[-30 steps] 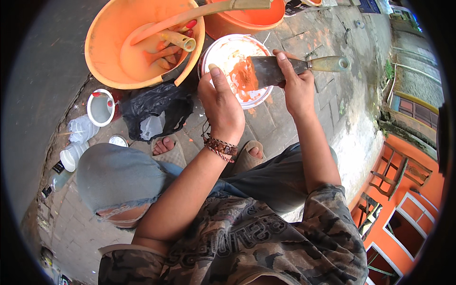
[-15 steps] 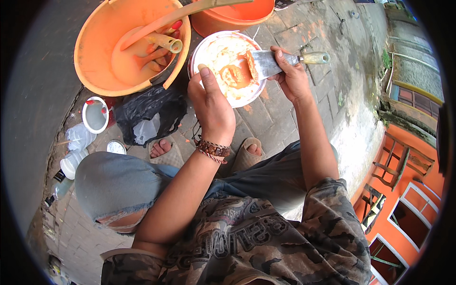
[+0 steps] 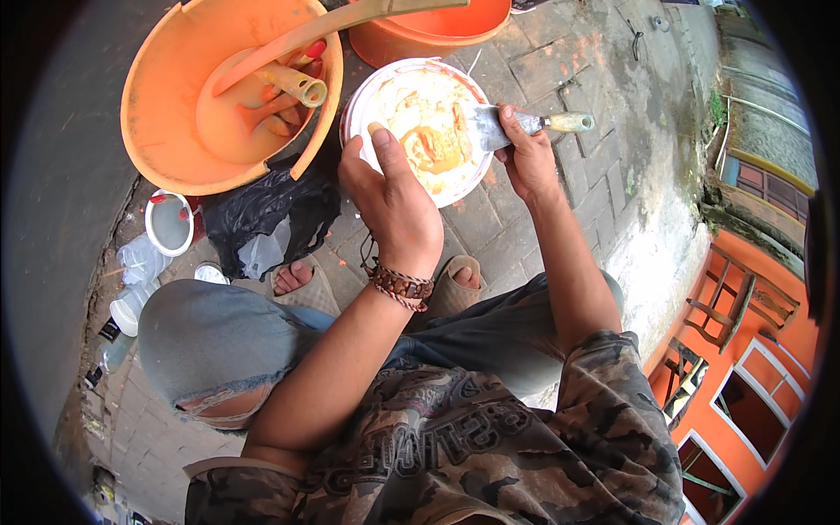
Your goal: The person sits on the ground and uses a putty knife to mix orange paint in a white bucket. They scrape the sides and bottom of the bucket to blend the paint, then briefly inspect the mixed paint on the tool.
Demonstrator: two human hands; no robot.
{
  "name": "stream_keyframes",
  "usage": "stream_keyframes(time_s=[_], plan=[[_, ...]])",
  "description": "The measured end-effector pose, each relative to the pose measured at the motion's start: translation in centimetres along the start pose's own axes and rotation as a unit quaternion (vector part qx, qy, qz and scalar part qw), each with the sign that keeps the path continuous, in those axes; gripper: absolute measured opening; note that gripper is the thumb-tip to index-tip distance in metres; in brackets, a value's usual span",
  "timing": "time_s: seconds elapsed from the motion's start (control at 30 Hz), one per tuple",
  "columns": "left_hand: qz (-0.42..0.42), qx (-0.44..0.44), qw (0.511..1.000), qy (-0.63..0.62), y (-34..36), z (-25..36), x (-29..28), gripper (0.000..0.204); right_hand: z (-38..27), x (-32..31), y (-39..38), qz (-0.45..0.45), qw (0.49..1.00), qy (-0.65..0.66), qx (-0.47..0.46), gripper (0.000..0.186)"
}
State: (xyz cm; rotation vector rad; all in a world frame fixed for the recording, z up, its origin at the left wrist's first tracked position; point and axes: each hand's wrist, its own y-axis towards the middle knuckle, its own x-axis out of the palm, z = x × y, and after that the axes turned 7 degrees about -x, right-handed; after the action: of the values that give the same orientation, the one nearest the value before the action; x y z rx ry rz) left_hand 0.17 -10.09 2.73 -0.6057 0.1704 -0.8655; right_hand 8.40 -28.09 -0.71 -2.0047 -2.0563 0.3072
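Observation:
My left hand [image 3: 394, 197] grips the near left rim of a round white tub [image 3: 352, 122], thumb over the edge. Inside lies a thick white and orange paste [image 3: 433, 144], most orange toward the middle. In my right hand [image 3: 529, 157] is a putty knife [image 3: 503, 125] with a wide metal blade and a pale handle pointing right. The blade reaches over the tub's right rim, and its tip meets the paste. My fingers pinch the blade close to the handle.
A large orange basin [image 3: 144, 105] holding orange liquid and brushes stands at the left, a wooden stick [image 3: 350, 16] across it. Behind the tub is another orange bucket [image 3: 429, 31]. A black plastic bag [image 3: 262, 206] and a small white-rimmed container [image 3: 169, 225] lie near my feet.
The putty knife has gone from raised with a clump of orange paste on its blade to lower, in the paste, and the clump no longer shows. The tub has tilted slightly.

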Motion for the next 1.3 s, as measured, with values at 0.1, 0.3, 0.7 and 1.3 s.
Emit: stream_keyframes(time_s=[0.1, 0.3, 0.7, 1.3], plan=[[0.008, 0.005, 1.0, 0.017, 0.0, -0.1, 0.3, 0.077, 0.2, -0.4, 0.3, -0.004, 0.999, -0.035, -0.016, 0.03], [-0.021, -0.012, 1.0, -0.016, 0.0, 0.5, 0.3, 0.077, -0.1, -0.6, 0.5, 0.011, 0.998, -0.05, -0.026, 0.03], [-0.084, -0.064, 0.994, -0.021, 0.2, 0.4, 0.0, 0.079, -4.4, -1.1, -0.6, 0.073, 0.991, -0.023, -0.109, 0.04], [0.027, -0.014, 0.983, 0.179, -2.3, 2.7, 2.0, 0.078, -9.2, 3.8, -6.8, -0.106, 0.657, -0.42, -0.617, 0.04]])
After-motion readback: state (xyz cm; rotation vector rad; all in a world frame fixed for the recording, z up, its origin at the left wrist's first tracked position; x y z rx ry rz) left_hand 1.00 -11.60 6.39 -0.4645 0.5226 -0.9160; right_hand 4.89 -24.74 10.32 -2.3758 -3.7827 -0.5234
